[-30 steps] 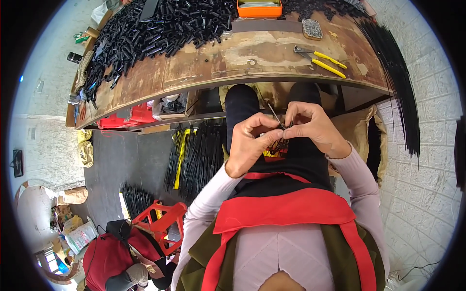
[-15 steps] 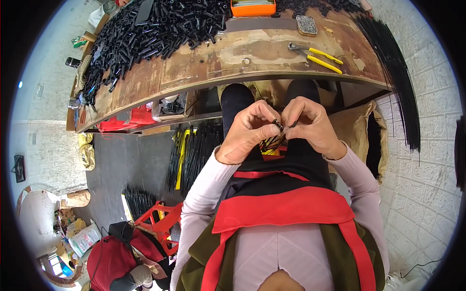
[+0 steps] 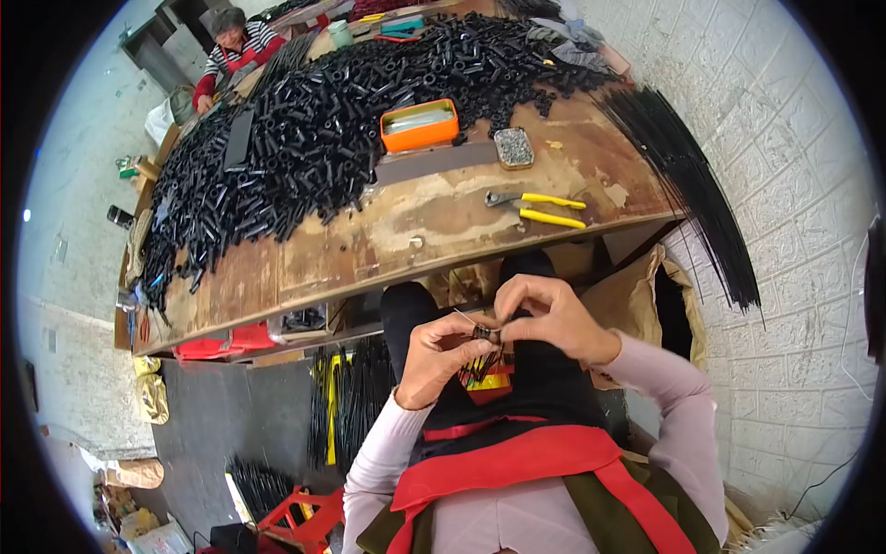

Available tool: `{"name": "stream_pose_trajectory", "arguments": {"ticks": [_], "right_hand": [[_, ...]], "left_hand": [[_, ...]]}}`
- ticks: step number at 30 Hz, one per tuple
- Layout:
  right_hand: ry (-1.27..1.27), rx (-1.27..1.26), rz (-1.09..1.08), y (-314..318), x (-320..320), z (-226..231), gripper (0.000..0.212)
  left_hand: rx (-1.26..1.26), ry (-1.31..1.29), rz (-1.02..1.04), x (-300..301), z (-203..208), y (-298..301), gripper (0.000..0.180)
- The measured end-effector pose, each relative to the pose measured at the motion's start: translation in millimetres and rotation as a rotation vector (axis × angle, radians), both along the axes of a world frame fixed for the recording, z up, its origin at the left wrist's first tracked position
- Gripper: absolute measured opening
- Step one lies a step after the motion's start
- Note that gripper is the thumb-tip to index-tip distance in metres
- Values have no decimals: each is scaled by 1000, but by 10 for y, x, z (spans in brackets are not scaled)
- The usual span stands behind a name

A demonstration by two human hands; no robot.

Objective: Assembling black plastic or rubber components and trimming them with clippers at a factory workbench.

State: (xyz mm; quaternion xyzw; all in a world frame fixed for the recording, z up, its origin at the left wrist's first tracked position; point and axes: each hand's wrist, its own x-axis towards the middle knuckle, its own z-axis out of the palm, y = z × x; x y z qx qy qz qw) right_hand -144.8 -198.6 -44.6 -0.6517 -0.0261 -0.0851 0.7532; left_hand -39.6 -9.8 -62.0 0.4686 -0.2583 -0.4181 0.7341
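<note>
My left hand (image 3: 441,355) and my right hand (image 3: 551,317) meet over my lap, below the edge of the wooden table (image 3: 351,249). Together they pinch a small black tube piece (image 3: 484,331) with thin black rods (image 3: 480,365) fanning down from it. A thin rod sticks up to the left from the piece. A red and yellow packet (image 3: 494,380) lies on my lap under the hands.
A big heap of black tubes (image 3: 305,138) covers the tabletop. An orange tin (image 3: 420,125), a small tray of metal bits (image 3: 513,148) and yellow-handled pliers (image 3: 544,208) sit near the edge. Long black rods (image 3: 692,194) hang off the right side. Another person (image 3: 231,46) sits far left.
The view has tilted up, showing more of the tabletop. Both hands stay together on the small piece over my lap.
</note>
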Motion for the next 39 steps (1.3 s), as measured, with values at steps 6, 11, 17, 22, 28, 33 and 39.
{"name": "stream_pose_trajectory", "arguments": {"ticks": [6,11,17,22,28,33,39], "right_hand": [[140,-759,-479,-1702,900,-65,25],[133,-1177,-813,-2827,1704,-447,28],[133,-1388,-855,-2998,1980,-614,34],[218,-442,-287,-1927,1274,97,27],[354,-41,4,-839,473,385,18],[270,-183,-2,-497,195,628,14],[231,-211,-2,-339,18,772,22]], "left_hand": [[96,-15,150,307,44,-275,11],[143,-66,21,397,-99,-461,23],[124,-3,-13,373,-75,-475,22],[133,-27,15,309,-105,-364,14],[127,-141,-145,111,171,-532,31],[26,-143,-118,-13,332,-420,46],[31,-164,-86,-159,448,-212,42]]}}
